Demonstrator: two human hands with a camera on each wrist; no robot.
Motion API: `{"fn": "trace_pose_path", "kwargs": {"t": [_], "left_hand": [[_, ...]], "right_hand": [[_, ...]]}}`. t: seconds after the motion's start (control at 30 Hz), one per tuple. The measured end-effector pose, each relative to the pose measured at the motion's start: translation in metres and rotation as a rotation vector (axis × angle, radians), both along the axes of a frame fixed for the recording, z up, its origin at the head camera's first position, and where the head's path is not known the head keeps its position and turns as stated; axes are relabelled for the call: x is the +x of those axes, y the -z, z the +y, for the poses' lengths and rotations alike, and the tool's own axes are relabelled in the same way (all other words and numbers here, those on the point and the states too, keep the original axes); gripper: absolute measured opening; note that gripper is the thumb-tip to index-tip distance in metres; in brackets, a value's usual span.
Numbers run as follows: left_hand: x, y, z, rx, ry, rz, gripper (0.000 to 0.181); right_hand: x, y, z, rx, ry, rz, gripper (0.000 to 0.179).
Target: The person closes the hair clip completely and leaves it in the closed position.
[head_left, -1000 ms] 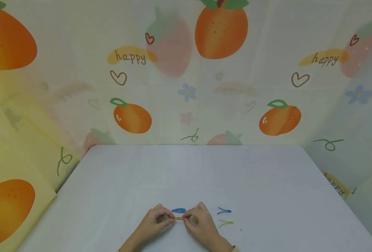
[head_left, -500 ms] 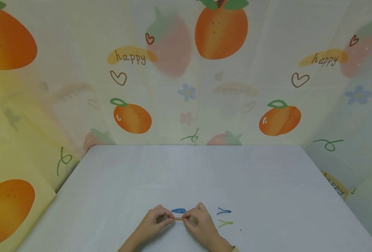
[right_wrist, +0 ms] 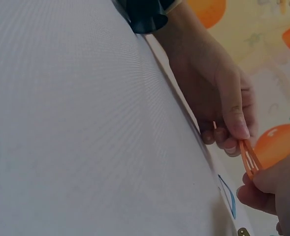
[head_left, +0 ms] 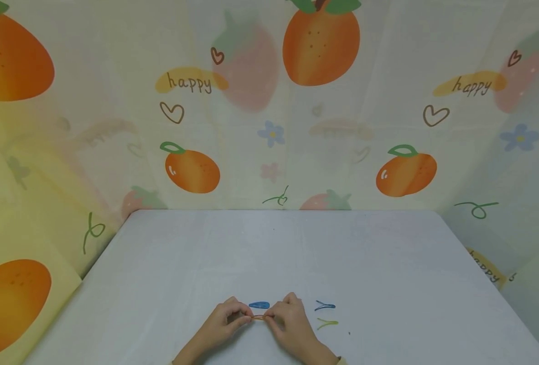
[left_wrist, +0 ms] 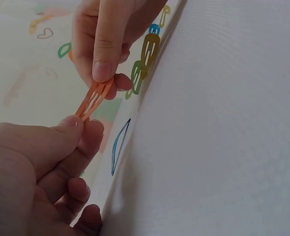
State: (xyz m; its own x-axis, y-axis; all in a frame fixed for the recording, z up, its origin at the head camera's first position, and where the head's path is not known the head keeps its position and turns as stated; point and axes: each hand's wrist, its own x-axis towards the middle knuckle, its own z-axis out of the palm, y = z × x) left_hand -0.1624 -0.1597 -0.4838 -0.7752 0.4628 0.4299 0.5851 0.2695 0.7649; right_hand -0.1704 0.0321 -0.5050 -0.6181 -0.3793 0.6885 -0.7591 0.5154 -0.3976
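Observation:
Between my two hands is an orange snap hair clip [left_wrist: 96, 93], held just above the white table. My left hand [head_left: 221, 320] pinches one end between thumb and forefinger. The other end is pinched by the thumb and forefinger of my right hand [head_left: 294, 324]. In the left wrist view the clip's prongs show between the fingertips, while both its ends are covered by the thumbs. A blue hair clip [head_left: 259, 305] lies on the table just beyond the hands.
Right of my right hand lie a dark blue hair clip [head_left: 325, 306] and a yellow-green one [head_left: 329, 322], both with spread prongs. More clips, such as a green one [left_wrist: 136, 76], show beyond the hands in the left wrist view. A fruit-printed cloth [head_left: 269, 167] hangs behind the table.
Both hands stay almost in place with the orange hair clip between them. The clip has tilted slightly, and its strips look a little farther apart in the head view.

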Motion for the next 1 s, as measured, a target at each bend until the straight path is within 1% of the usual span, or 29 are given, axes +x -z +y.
{"fn": "trace_pose_path", "kwargs": {"t": [0.1, 0.3, 0.43, 0.57, 0.73, 0.9, 1.0], "left_hand": [[0.0021, -0.0049, 0.0013, 0.006, 0.003, -0.012, 0.006], [0.0015, -0.0043, 0.0011, 0.000, 0.019, -0.048, 0.006], [0.0016, -0.0043, 0.0010, -0.005, 0.020, -0.073, 0.005], [0.0018, -0.0058, 0.0016, -0.018, 0.019, -0.084, 0.005], [0.0015, -0.0061, 0.0018, -0.034, 0.010, -0.079, 0.005], [0.0013, -0.0057, 0.0016, -0.030, 0.019, -0.065, 0.005], [0.0016, -0.0054, 0.0013, -0.023, 0.019, -0.076, 0.005]], "right_hand": [[0.0000, -0.0011, -0.0002, 0.009, -0.027, 0.019, 0.005], [-0.0011, -0.0015, -0.0011, 0.003, -0.071, 0.039, 0.006], [-0.0013, -0.0007, -0.0009, 0.005, -0.073, 0.030, 0.005], [-0.0009, -0.0005, -0.0006, -0.004, -0.076, 0.019, 0.006], [-0.0008, -0.0003, -0.0003, 0.006, -0.056, 0.019, 0.006], [-0.0004, 0.0000, -0.0004, 0.008, -0.055, 0.008, 0.006], [-0.0001, 0.0003, -0.0006, 0.003, -0.058, -0.006, 0.006]]}}
